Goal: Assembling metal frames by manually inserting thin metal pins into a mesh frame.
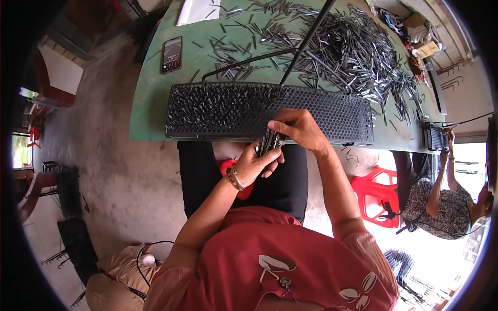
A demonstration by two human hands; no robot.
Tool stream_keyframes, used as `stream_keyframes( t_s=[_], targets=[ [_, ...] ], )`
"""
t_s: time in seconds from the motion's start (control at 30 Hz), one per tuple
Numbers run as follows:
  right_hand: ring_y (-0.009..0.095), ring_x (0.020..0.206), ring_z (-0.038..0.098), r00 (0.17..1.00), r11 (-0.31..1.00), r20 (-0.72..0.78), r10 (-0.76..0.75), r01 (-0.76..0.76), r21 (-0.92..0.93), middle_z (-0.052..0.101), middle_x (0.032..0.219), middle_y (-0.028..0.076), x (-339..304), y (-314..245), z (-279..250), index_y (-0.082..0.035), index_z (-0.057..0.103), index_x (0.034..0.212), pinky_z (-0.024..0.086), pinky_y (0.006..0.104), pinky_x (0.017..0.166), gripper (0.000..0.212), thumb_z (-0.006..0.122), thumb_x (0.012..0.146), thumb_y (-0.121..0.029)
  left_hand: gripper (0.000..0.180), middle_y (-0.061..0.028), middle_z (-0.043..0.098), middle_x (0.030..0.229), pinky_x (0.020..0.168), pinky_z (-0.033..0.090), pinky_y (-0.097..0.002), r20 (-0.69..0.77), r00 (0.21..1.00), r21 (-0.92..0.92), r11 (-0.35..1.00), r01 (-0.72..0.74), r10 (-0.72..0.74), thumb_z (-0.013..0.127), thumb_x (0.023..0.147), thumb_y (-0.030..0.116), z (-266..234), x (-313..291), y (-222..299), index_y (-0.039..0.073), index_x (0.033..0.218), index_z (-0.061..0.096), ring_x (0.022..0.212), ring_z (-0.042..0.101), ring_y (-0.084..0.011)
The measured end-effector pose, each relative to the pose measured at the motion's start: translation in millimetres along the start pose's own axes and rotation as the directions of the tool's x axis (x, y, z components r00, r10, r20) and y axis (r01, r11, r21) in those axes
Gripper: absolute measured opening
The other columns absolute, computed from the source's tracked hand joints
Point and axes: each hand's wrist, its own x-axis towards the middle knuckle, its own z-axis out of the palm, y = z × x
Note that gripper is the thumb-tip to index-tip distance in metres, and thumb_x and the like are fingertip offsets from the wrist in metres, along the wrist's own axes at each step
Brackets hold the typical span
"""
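My left hand (248, 167) is closed around a bundle of thin dark metal strips (268, 142), just in front of the table edge. Over the front of a long black rack (332, 111) full of round holes, my right hand (302, 129) has its fingers drawn together beside the top of the bundle. Blur and the fingers themselves hide what that hand grips, if anything. Many short strips (207, 106) stand upright in the rack's left half, while the holes on its right side show bare. A bent black rod frame (249, 59) rises behind the rack.
Loose strips form a large heap (358, 52) behind the rack on the green table (148, 103). A phone (172, 54) and a white sheet (197, 11) lie at the far left. Red stools (376, 199) and a co-worker (441, 207) are at right; another person (116, 277) is lower left.
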Motion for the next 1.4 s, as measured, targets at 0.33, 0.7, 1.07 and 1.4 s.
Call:
stream_keyframes(
  t_s=[0.33,0.7,1.07,1.4],
  targets=[
    [0.007,0.061,0.051,0.871,0.99,-0.49,-0.021,-0.05,-0.131,0.061,0.069,0.005,8,-3,-19,0.002,0.066,0.09,0.041,0.0239,0.053,0.02,0.065,0.085,-0.017,0.024,-0.0033,0.058,0.08,0.043,0.036,-0.0171,-0.064,0.991,-0.047,0.992,0.116,-0.119,0.055,0.092,0.022,-5,5,-15,0.006,0.11,0.054,0.059,0.047,-0.0035],
    [0.029,0.072,0.062,0.773,0.804,-0.381,-0.508,0.267,-0.531,0.063,0.085,0.013,33,11,-13,0.001,0.064,0.09,0.048,0.0318,0.062,0.01,0.062,0.081,-0.004,0.025,-0.0038,0.06,0.084,0.05,0.043,-0.0185,-0.075,0.988,-0.037,0.991,0.132,-0.134,0.057,0.091,0.021,-8,3,-16,0.004,0.11,0.055,0.064,0.052,-0.0055],
    [0.025,0.073,0.06,0.782,0.691,-0.291,-0.551,0.232,-0.685,0.058,0.085,0.008,26,11,-2,-0.003,0.066,0.092,0.048,0.0333,0.064,0.017,0.068,0.078,-0.011,0.023,-0.0033,0.058,0.082,0.05,0.046,-0.0227,-0.052,0.993,-0.09,0.991,0.098,-0.103,0.055,0.092,0.02,-7,1,-11,0.006,0.11,0.054,0.065,0.055,-0.0082],
    [0.01,0.069,0.05,0.999,1.0,0.036,-0.009,0.008,0.009,0.056,0.072,0.004,-3,-4,3,0.004,0.065,0.081,0.041,0.0265,0.061,0.025,0.065,0.086,-0.02,0.024,-0.0034,0.058,0.081,0.045,0.04,-0.0194,0.027,0.999,-0.001,1.0,0.018,-0.018,0.054,0.093,0.022,-1,0,-4,0.005,0.11,0.055,0.06,0.051,-0.0057]
  ],
)
